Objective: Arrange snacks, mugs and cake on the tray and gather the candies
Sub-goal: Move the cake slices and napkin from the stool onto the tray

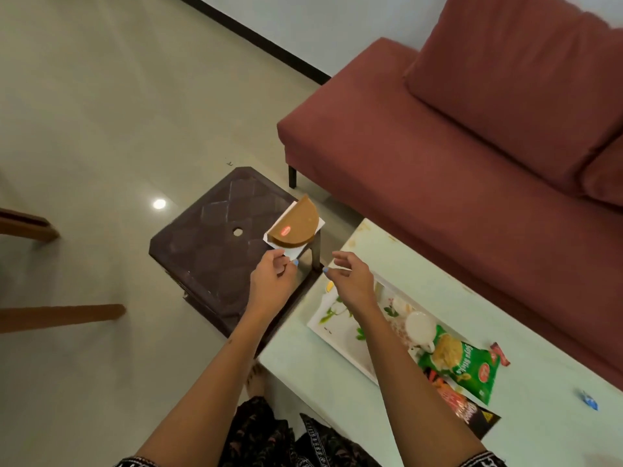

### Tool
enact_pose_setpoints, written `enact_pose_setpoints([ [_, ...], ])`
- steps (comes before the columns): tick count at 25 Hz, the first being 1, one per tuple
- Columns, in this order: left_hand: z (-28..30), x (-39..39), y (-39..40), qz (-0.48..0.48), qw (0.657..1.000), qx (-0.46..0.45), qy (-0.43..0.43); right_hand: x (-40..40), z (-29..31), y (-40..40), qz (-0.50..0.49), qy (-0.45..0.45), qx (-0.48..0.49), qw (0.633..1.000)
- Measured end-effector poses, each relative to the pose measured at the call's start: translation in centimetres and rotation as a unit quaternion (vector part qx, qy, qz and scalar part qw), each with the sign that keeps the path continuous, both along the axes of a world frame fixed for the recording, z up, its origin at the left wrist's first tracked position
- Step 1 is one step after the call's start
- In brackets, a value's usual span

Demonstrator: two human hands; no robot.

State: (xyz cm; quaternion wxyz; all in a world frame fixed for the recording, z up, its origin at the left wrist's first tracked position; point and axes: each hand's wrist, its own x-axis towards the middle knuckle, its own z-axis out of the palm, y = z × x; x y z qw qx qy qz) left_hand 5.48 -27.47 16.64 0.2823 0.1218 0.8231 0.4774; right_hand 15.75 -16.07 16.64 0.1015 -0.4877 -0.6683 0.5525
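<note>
**Half cake held above the stool**

From the head camera we see our left hand (273, 277) pinching the white card under the half cake (296, 227), over the brown stool (222, 244). Our right hand (350, 276) hovers with relaxed fingers, holding nothing, above the floral tray (340, 326) on the desk (526, 335), where a white mug (419, 326) and green snack packet (463, 364) lie.

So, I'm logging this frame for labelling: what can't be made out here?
- White mug on the tray: the right forearm crosses the tray, so any second mug is hidden.
- Orange snack packet: partly under the green soya sticks bag; brand unreadable.
- Blue candy: too small to identify.
- Cake sticker: blurred.
</note>
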Motion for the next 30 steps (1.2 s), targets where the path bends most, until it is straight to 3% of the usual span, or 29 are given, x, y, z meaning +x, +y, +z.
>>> enact_pose_setpoints([
  [3,-1.3,-3.2,0.2,-0.024,1.000,0.005,-0.008,-4.1,-1.7,0.1,0.018,-0.034,-0.013,0.999],
  [9,-4.4,-8.1,1.3,-0.078,0.997,-0.020,-0.016,-10.7,-6.1,1.3,-0.063,-0.085,-0.088,0.990],
  [13,-5.8,-9.6,1.7,-0.111,0.993,-0.044,0.004,-13.1,-8.6,2.8,-0.191,-0.115,-0.187,0.957],
  [18,-6.8,-10.5,1.7,-0.156,0.985,-0.065,0.021,-15.6,-9.4,3.9,-0.310,-0.077,-0.282,0.905],
  [25,-5.9,-11.5,2.9,-0.182,0.971,-0.064,0.139,-17.0,-8.3,3.3,-0.286,-0.034,-0.242,0.926],
  [30,-5.0,-11.7,4.6,-0.259,0.929,-0.160,0.209,-16.7,-6.0,1.1,-0.316,-0.033,-0.137,0.938],
])
